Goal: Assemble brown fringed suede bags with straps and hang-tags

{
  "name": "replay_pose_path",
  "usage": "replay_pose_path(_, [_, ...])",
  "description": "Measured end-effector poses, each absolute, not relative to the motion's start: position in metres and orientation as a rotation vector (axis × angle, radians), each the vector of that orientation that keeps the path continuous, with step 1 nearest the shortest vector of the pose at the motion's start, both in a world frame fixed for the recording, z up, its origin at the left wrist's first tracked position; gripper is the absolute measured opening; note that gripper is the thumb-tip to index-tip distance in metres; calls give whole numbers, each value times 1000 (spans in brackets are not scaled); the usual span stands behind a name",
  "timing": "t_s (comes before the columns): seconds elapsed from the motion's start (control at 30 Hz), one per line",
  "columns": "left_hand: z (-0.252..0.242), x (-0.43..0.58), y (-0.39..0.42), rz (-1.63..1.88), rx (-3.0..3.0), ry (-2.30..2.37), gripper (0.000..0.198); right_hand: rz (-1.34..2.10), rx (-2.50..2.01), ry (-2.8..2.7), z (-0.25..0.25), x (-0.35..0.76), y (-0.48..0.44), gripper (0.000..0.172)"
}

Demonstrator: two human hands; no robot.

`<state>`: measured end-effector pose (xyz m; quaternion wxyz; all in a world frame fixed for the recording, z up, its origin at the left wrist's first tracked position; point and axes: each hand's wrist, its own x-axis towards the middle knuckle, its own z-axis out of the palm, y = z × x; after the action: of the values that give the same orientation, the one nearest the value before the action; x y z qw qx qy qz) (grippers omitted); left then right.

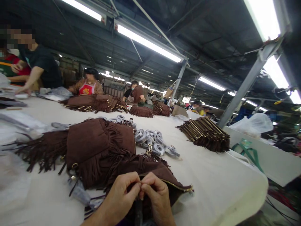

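Observation:
A brown suede bag with fringe (162, 172) lies at the near edge of a long white table (211, 175). My left hand (122, 194) and my right hand (156, 194) meet over its near side, fingertips pinched together on something small that I cannot make out. A dark strap runs down between my wrists. The bag's gold zipper edge (183, 187) shows to the right of my right hand. Behind it lies a pile of the same fringed brown bags (98, 147).
Wrapped silvery pieces (152, 141) are scattered mid-table. A stack of brown bags with gold trim (205, 133) sits at the right, more piles (94, 103) farther back. Several people work along the far side and at the left. The table edge drops off at right.

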<state>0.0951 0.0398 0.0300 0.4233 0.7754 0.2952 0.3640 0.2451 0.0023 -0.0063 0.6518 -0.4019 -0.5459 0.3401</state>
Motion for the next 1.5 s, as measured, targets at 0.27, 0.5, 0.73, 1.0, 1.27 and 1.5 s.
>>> replay_pose_path(0.27, [30,97,42,911,1911,766,30,994,-753,-979,-25,242,4,24])
replay_pose_path(0.5, [27,94,42,867,2035,787,29,915,-924,-1060,-23,243,1,22])
replay_pose_path(0.73, [25,94,38,826,2169,846,28,693,-987,-1281,-20,242,-1,19])
replay_pose_path(1.0, [18,101,36,894,2210,885,27,624,-1006,-1282,-28,234,-4,21])
replay_pose_path(1.27, [15,101,36,912,2297,902,24,512,-1050,-1374,-29,235,-6,23])
replay_pose_path(1.5, [14,100,40,873,2347,894,23,357,-1138,-1440,-16,250,-16,14])
